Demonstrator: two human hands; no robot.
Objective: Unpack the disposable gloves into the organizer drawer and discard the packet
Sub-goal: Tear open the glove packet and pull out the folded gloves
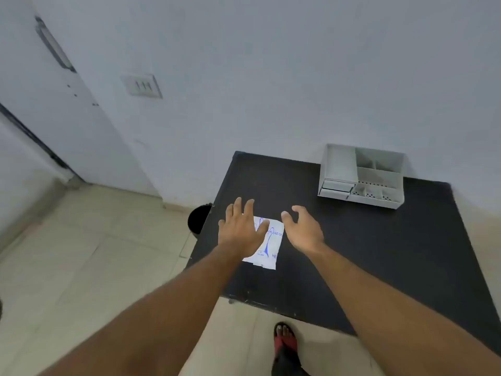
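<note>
A white glove packet (268,246) with blue print lies flat on the black table (366,253), near its left side. My left hand (241,229) hovers over the packet's left part with fingers spread, covering some of it. My right hand (303,230) is just right of the packet, fingers apart and curled, holding nothing. A light grey desk organizer (362,176) with several compartments and a small drawer at its lower left stands at the table's far right, against the wall.
A black bin (199,218) stands on the tiled floor by the table's left edge. A white door and a wall switch plate (142,85) are at the left. My foot in a red sandal (284,340) is below the table's near edge.
</note>
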